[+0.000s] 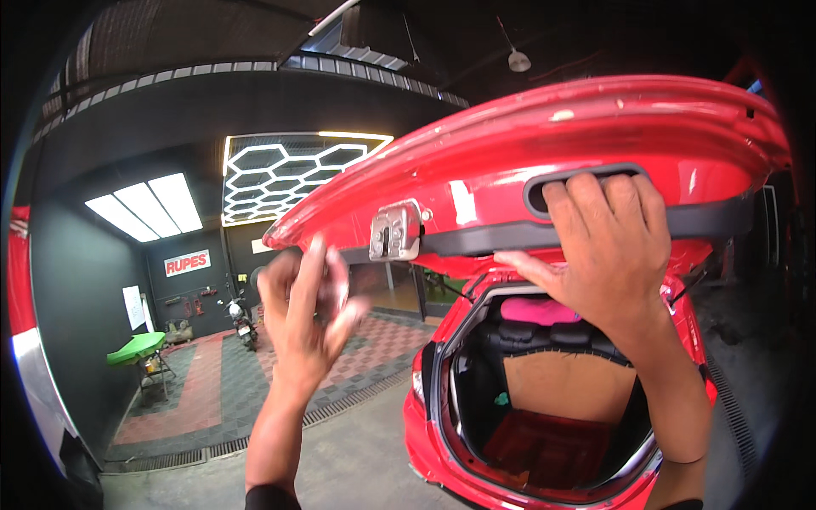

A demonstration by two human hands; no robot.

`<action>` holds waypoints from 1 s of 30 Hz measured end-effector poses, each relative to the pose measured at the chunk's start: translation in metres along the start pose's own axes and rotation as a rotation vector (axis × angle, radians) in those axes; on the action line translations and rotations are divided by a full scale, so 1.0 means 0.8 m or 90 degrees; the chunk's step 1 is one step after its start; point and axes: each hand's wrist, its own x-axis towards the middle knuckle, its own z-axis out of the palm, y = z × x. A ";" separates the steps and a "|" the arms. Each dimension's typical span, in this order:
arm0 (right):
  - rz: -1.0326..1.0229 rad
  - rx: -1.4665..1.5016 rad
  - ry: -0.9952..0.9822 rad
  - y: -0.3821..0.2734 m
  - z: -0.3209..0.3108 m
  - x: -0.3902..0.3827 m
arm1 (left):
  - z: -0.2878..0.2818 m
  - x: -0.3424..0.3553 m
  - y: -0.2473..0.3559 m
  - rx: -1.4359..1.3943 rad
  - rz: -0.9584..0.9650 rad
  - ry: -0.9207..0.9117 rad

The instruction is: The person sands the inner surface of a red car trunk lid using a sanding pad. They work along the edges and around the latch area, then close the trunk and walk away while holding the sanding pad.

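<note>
The raised red tailgate [476,153] of a car spans the upper right. My right hand [608,246] hooks its fingers into the dark oval grip recess [535,197] in the tailgate's inner side, with the thumb stretched out to the left. The fingertips are hidden inside. My left hand [297,314] is held up in front of the tailgate's left end, left of the metal latch [396,231] and apart from it. Its fingers are partly blurred, spread and slightly bent, with the thumb away from them. I make out nothing held in it.
Below the tailgate gapes the car's boot, with a brown board [568,384] and a pink item [540,311] inside. Further left are a checkered tile floor [340,374], a green-topped stand [138,348] and a motorcycle [244,325]. A floor drain [170,460] crosses the concrete.
</note>
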 end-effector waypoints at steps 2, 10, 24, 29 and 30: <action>0.010 0.016 0.026 -0.001 0.003 -0.001 | 0.016 0.048 -0.004 0.051 0.082 0.050; -0.001 0.030 0.045 -0.005 0.007 0.002 | 0.057 0.120 -0.044 0.168 0.390 0.220; 0.021 0.035 0.030 -0.011 0.007 0.002 | 0.074 0.150 -0.067 0.157 0.518 0.296; 0.031 0.067 0.036 -0.007 0.006 0.002 | 0.086 0.164 -0.049 0.140 0.529 0.317; 0.027 0.065 0.039 -0.009 0.005 0.002 | 0.086 0.151 -0.062 0.148 0.510 0.314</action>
